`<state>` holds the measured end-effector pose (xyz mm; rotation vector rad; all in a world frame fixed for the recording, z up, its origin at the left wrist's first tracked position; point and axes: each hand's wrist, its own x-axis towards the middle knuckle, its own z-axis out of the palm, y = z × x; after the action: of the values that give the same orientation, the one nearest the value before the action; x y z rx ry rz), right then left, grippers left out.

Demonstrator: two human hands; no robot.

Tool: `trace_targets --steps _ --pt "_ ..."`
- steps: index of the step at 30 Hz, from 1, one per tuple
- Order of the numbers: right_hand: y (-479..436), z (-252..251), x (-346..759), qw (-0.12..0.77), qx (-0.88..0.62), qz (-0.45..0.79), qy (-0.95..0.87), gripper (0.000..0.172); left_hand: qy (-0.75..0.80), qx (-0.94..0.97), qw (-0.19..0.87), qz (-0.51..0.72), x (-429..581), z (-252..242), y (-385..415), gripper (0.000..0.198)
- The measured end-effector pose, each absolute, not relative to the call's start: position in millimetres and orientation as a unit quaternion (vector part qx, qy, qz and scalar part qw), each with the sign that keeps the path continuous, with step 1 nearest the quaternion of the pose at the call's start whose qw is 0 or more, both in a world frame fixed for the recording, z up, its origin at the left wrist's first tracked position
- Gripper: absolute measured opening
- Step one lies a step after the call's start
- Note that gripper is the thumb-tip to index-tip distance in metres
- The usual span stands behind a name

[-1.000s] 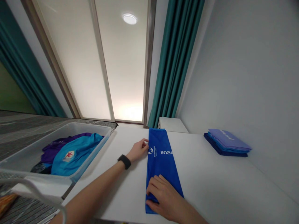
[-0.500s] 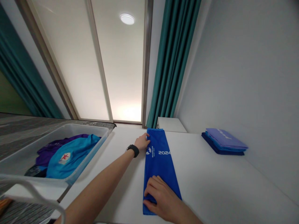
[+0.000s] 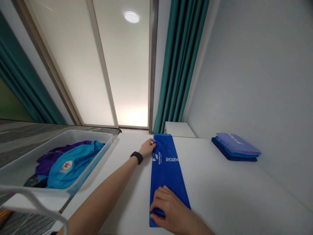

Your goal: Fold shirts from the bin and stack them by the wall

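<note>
A blue shirt (image 3: 168, 176), folded into a long strip with a white "2024" print, lies flat on the white table (image 3: 210, 189). At its far left edge, my left hand (image 3: 147, 147) has thumb and fingers closed on the cloth; a dark watch band circles that wrist. Near the close end, my right hand (image 3: 168, 209) rests over the strip, its fingers and thumb curled together at the left edge. The exact grip under the right fingers is partly hidden.
At the right by the wall sits a stack of folded clothes (image 3: 237, 147), purple on top. To the left, a translucent plastic bin (image 3: 70, 135) holds a turquoise shirt (image 3: 73, 166) and purple clothing (image 3: 58, 155). A white cabinet (image 3: 179, 129) stands beyond the table.
Very little differs. Both hands stay at the same places on the blue shirt, which lies as before; the view has shifted slightly.
</note>
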<state>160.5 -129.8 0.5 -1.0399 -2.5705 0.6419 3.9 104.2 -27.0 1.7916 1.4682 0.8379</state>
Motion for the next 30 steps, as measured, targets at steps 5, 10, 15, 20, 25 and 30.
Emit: trace_targets --steps 5,10,15,20,25,30 --pt "-130 15 166 0.151 -0.364 0.236 -0.888 0.011 0.542 0.702 0.317 0.336 -13 -23 108 0.024" --pt "-116 24 169 0.135 -0.351 0.199 -0.905 0.016 0.537 0.715 0.300 0.334 -23 -18 126 0.028" --pt "-109 12 164 0.134 -0.344 0.207 -0.906 0.016 0.539 0.736 0.276 0.302 -15 -14 156 0.029" --pt "-109 0 164 0.146 -0.348 0.231 -0.897 0.012 0.545 0.758 0.251 0.254 1 -9 182 0.029" --pt "-109 3 166 0.141 -0.359 0.259 -0.885 0.003 0.548 0.774 0.239 0.206 11 -7 200 0.020" --pt "-111 -1 168 0.132 -0.357 0.273 -0.883 0.029 0.552 0.775 0.259 0.163 13 -11 210 0.024"
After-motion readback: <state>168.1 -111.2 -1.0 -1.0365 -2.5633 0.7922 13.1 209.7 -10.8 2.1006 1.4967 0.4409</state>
